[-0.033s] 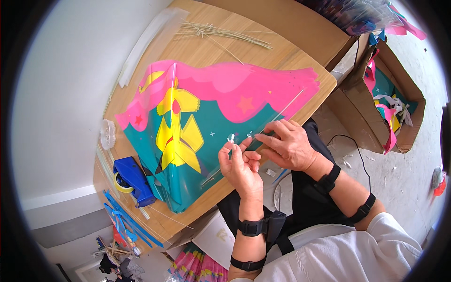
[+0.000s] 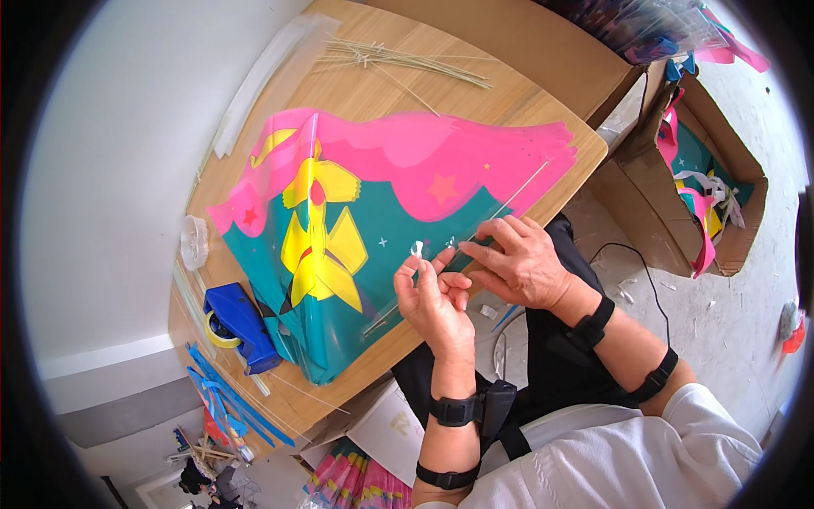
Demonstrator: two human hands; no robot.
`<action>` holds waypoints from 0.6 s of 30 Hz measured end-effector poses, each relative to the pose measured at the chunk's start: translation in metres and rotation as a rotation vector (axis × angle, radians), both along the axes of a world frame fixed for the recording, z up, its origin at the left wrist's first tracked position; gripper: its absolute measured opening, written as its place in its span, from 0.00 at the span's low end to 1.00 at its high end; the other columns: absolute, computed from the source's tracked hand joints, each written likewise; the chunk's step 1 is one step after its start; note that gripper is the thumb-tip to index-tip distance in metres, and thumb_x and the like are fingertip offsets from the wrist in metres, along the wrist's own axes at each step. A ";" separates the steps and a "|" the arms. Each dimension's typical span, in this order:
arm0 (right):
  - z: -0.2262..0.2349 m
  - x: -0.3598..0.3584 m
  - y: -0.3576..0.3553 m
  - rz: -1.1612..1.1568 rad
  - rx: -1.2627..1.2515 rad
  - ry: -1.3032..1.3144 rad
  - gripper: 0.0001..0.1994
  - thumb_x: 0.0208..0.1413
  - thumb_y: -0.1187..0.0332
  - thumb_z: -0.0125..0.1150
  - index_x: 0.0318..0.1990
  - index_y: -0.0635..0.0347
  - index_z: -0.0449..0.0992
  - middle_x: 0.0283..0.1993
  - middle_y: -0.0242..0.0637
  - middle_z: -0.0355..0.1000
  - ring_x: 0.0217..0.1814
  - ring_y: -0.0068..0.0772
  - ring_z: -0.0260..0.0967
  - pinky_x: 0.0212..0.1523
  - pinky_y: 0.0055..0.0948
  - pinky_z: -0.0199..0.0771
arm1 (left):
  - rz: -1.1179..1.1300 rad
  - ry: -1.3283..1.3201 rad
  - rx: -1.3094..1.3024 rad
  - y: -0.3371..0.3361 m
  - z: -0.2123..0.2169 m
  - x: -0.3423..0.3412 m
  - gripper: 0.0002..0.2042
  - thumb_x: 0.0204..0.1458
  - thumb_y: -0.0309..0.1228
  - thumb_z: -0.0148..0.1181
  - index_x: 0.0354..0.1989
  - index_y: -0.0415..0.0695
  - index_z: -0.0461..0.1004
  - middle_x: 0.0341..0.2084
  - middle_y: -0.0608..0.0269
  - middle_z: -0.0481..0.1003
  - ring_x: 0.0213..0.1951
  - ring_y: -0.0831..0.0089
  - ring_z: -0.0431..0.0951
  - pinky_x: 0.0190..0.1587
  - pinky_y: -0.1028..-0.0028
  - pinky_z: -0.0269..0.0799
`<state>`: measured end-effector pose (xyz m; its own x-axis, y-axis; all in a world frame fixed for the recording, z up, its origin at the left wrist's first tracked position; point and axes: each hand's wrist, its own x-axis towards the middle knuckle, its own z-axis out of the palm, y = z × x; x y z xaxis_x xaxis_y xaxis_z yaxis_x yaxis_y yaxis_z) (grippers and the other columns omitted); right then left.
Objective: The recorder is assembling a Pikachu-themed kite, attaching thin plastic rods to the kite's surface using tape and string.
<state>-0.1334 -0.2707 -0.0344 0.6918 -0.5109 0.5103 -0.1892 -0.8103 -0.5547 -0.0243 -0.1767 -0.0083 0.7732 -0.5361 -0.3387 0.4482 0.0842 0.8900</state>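
Observation:
A thin printed sheet (image 2: 407, 161), kite-like in shape, lies on the table, pink at its far side and teal nearer, with yellow shapes. Over its near edge my left hand (image 2: 437, 305) is palm up, its fingers curled, with a small white scrap (image 2: 416, 248) at the thumb tip. Its index fingertip reaches toward a tiny white piece (image 2: 450, 243) on the edge. My right hand (image 2: 530, 265) bends over the same edge, fingertips close together beside that tiny piece; what they pinch is hidden. A thin pale rod (image 2: 527, 188) runs along the sheet's edge to the right.
Thin sticks (image 2: 407, 61) lie at the table's back. A blue tape dispenser (image 2: 242, 327), a clear round dish (image 2: 194, 242) and blue strips (image 2: 225, 394) line the left side. An open cardboard box (image 2: 721, 187) stands on the floor at right, near a black cable (image 2: 649, 270).

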 end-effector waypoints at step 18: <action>0.026 0.000 0.009 0.045 -0.095 0.409 0.40 0.32 0.44 0.71 0.57 0.45 0.69 0.43 0.31 0.59 0.44 0.29 0.60 0.45 0.31 0.60 | -0.092 0.342 -0.023 0.036 0.006 0.031 0.18 0.64 0.41 0.46 0.40 0.36 0.71 0.14 0.72 0.58 0.12 0.83 0.53 0.12 0.80 0.50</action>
